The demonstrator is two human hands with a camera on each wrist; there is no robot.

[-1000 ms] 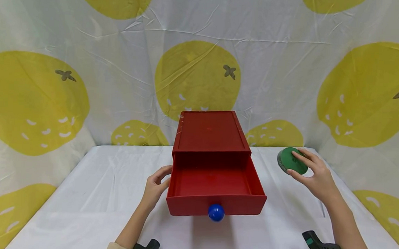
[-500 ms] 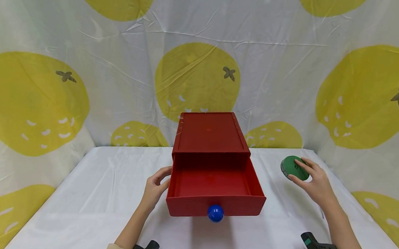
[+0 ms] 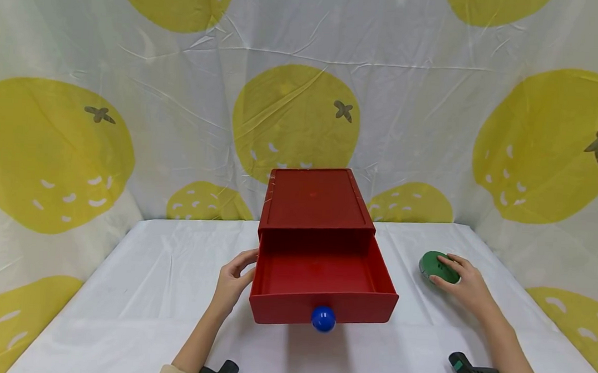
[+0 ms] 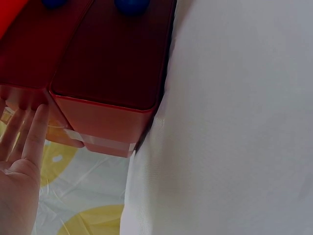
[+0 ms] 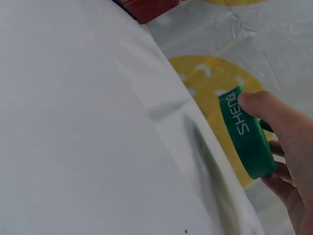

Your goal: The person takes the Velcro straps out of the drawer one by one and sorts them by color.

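Right hand [image 3: 467,283] pinches green disc [image 3: 434,268] between thumb and fingers, over white cloth [image 3: 175,270], well right of red drawer unit [image 3: 315,201]. Left hand [image 3: 232,281], fingers extended, touches unit's left side. Drawer [image 3: 283,309] juts out front, blue knob [image 3: 323,319] on its face.

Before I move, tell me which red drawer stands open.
The top drawer, jutting from its casing in the head view; the middle drawer and bottom drawer, seen from the left wrist, look shut.
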